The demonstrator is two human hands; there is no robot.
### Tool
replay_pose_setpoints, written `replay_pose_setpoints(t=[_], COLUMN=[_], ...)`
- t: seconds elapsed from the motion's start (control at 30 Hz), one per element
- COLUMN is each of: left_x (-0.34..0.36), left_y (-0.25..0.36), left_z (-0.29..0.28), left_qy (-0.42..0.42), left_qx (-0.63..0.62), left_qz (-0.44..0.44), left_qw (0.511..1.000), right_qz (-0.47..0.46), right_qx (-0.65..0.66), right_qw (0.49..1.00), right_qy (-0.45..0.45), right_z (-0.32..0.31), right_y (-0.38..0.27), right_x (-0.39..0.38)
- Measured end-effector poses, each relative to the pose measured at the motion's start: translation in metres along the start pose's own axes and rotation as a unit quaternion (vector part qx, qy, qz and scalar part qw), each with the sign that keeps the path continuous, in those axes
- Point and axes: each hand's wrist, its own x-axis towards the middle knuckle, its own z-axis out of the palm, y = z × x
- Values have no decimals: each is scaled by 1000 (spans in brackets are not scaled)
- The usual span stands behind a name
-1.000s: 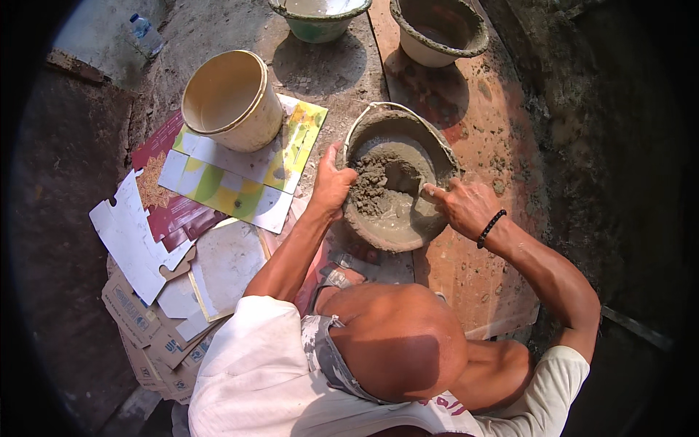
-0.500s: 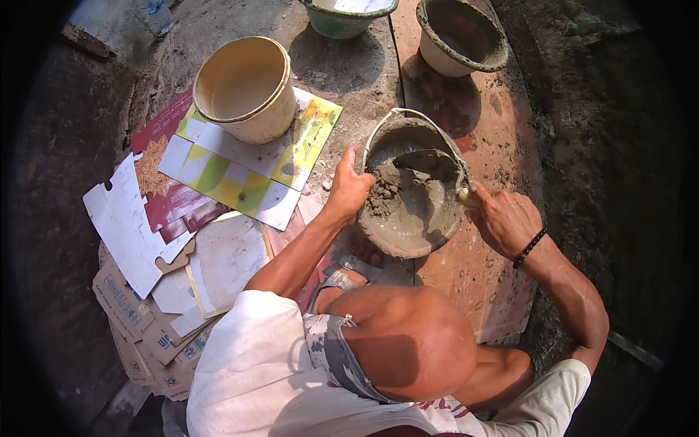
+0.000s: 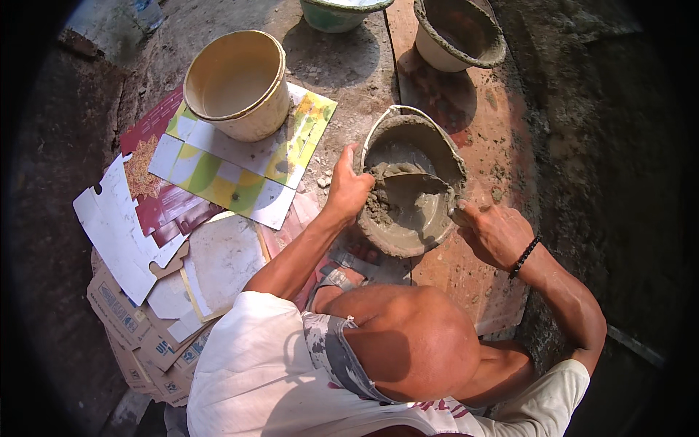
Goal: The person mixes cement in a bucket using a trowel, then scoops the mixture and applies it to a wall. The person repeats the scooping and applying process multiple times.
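A mortar-caked bucket (image 3: 421,140) with a wire bail stands in front of me, tilted toward me. Grey wet mortar (image 3: 399,234) lies inside it, with a crumbly lump at the left side. My left hand (image 3: 349,191) grips the bucket's left rim, thumb over the inside edge. My right hand (image 3: 496,234), with a dark beaded bracelet at the wrist, is closed around the handle of a trowel (image 3: 412,191) at the right rim. The trowel's blade is inside the bucket, amid the mortar; my fingers mostly hide its handle.
An empty cream bucket (image 3: 273,109) stands on a patterned card sheet (image 3: 218,182) at the left. Flattened cardboard (image 3: 116,309) lies nearer me. A green basin (image 3: 335,20) and a mortar-coated basin (image 3: 444,54) stand beyond. Boards (image 3: 502,167) extend along the right.
The trowel blade has moved down and nearer within the bucket, and my right hand has shifted slightly down and left with it. My left hand stays on the rim.
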Motion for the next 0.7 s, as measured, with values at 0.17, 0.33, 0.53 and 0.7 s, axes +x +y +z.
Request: replay_pose_setpoints(t=[0.17,0.33,0.53,0.7], left_x=[0,-2,-3,-9], left_y=[1,13,6,10], left_z=[9,8,4,25], left_qy=[-17,-14,-4,-40], left_qx=[-22,0,-26,36], left_qz=[-7,-55,-17,63], left_qw=[1000,998,1000,997], right_qz=[-16,18,54,36], right_qx=[-40,-87,-93,-59], right_qw=[999,995,990,990], right_qy=[14,35,86,121], right_z=[52,51,3,53], right_y=[11,26,15,19], right_x=[41,61,17,58])
